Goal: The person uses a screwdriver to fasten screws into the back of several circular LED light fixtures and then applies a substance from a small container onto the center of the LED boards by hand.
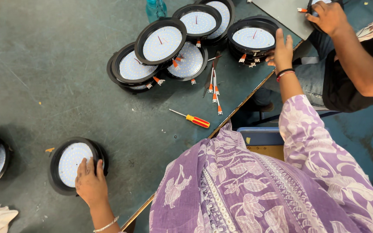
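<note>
While the left hand lay flat on a near-left round LED lamp, gripping nothing, the right hand rested open-fingered against a far stacked lamp. Rigid, probably light; the black rim seemed safest, not the fragile LED board.

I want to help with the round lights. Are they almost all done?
I can't tell how many are done. Black round lamps with wires lie stacked on the table. The left hand rests on one lamp; the right hand touches another stack. The screwdriver lies unused.
</note>
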